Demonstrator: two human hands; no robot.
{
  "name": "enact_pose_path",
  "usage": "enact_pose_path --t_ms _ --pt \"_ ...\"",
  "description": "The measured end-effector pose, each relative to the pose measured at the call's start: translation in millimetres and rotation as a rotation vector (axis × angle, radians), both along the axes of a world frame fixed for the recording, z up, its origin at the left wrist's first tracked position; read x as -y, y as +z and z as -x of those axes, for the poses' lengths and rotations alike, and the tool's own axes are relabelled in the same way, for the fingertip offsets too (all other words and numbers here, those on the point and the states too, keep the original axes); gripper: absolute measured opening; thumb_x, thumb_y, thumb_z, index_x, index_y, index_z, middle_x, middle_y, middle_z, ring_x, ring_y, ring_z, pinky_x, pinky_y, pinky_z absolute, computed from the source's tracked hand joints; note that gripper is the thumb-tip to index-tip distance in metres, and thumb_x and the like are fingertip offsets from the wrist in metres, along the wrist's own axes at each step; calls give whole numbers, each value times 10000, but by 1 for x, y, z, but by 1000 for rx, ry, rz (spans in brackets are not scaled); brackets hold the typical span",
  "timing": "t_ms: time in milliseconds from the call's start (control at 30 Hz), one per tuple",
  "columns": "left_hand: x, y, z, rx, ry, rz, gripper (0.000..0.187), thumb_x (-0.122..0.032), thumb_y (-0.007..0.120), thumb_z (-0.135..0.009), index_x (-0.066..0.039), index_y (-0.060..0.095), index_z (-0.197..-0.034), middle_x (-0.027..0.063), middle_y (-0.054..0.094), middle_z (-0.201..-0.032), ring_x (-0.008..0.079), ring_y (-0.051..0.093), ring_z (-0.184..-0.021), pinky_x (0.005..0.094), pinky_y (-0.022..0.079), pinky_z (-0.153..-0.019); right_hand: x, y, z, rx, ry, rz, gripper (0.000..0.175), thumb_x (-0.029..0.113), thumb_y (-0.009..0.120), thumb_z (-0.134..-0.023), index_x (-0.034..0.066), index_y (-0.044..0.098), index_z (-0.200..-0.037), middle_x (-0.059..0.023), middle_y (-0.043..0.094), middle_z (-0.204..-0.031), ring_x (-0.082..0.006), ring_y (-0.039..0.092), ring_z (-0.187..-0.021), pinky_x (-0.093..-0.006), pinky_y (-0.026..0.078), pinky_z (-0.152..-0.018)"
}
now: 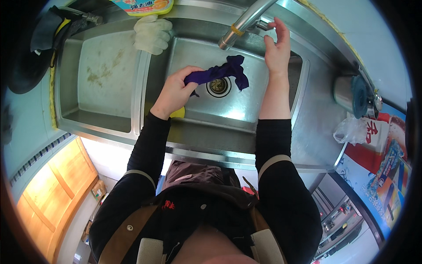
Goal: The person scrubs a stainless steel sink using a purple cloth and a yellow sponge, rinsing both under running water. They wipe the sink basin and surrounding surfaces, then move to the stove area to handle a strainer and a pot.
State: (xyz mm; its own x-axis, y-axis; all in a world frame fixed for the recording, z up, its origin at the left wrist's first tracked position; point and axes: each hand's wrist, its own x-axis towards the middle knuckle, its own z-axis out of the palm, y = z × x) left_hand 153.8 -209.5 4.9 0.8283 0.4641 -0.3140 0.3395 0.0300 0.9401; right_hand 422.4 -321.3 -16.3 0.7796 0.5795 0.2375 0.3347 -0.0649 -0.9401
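My left hand (178,89) grips one end of a bunched dark purple cloth (214,74) above the right sink basin (191,52). The cloth's loose end hangs to the right, and it partly covers the drain strainer (218,85) from view. Beside the metal faucet spout (242,24), my right hand (278,48) is raised with thumb and fingers apart and holds nothing. Its fingertips are at the end of the faucet handle (263,25); whether they touch it I cannot tell. No water stream shows below the spout.
A pale work glove (152,34) drapes over the divider's back end, near a yellow-edged detergent container (145,6). The left basin (105,72) has brownish stains. Something yellow (178,112) lies under my left wrist. On the right stand a lidded metal container (349,92) and a clear plastic bag (351,130).
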Motion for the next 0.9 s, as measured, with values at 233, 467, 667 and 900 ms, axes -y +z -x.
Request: enact_pose_path --t_ms 233,467,667,900 --pt "0 19 6 117 -136 -162 367 44 499 -772 -13 607 -1118 87 641 -1017 154 603 -894 262 472 -809 25 -15 98 -69 472 296 745 3 654 -663 112 415 -1360 -146 411 -1392 -349 312 -1345 -452 209 -1129" --pt "-33 -42 10 -100 17 -692 374 -29 551 -799 -74 593 -1168 138 615 -1115 315 576 -1053 340 434 -920 11 -69 110 10 536 1109 338 267 659 -816 89 615 -1100 -171 629 -1089 -344 594 -1025 -473 443 -910" --pt "6 -93 23 -336 288 -128 379 -240 581 -896 -37 549 -1215 144 586 -1197 291 531 -1151 411 408 -970 -1 -36 103 135 454 1221 297 265 637 -839 43 595 -1031 -209 653 -977 -380 620 -945 -453 502 -802" --pt "77 -52 -7 62 495 1817 677 -542 520 -891 51 481 -1215 230 517 -1252 378 436 -1242 451 359 -1058 -5 20 115 82 268 929 337 141 613 -854 15 531 -1155 -248 646 -942 -426 610 -919 -467 494 -756"
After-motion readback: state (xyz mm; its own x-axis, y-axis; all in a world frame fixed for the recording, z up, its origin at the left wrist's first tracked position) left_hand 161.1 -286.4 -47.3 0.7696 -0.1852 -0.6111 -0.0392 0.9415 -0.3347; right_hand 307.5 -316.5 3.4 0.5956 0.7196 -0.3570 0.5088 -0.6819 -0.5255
